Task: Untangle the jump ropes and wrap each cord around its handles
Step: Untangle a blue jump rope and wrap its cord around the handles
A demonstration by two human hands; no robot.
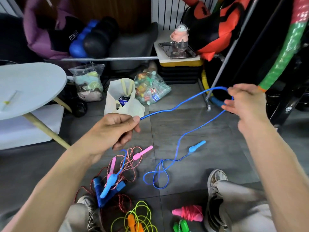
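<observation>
Stretching the blue cord [175,108] over bare floor [209,131] — left hand [115,129] pinches it, right hand [245,101] hooks it, fingers loosely curled.

The grey tiled floor [192,118] carried a tangled rope pile [115,176], a yellow-green rope [137,216] (orange handles), a wrapped pink rope [189,213] and loops of blue cord [157,178].

I'm looking at a blue cord [180,104] that's shining like glossy, smooth plastic. The light blue handle [197,146] and pink handles [143,153] are looking like smooth, matt plastic, and the red-and-white cord [132,164] is showing a twisted, woven texture. The floor [200,124] is showing as grey tile, matt and mottled. A metal tray [177,50] is gleaming, and clear plastic bags [151,87] are glinting.
</observation>
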